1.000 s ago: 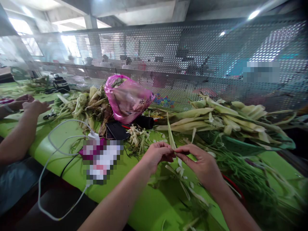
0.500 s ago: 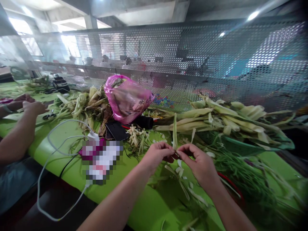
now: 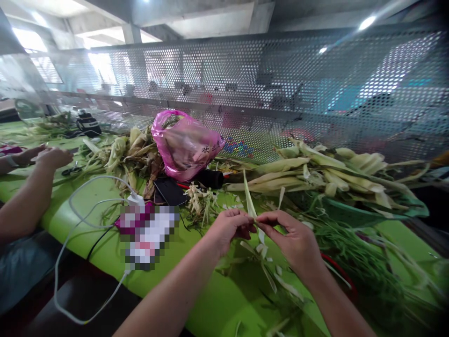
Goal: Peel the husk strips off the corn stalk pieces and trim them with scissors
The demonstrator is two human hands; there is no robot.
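A narrow pale-green strip of corn husk stands up between my two hands, its tip leaning left. My left hand pinches its lower end between thumb and fingers. Fingertips of my right hand close on the same end, touching the left fingertips. The exact spot where they grip is partly hidden by the fingers. Beneath my hands, cut husk scraps lie scattered on the green tabletop.
Husks are heaped in a green basket at right, beside green strands. A pink plastic bag, dark phone, charging cable and small bundled pieces lie leftward. Another person's hands work at far left.
The husk strip has tilted to the left at its tip. My hands stay nearly in place, with the fingertips slightly shifted. The other person's hands moved a little.
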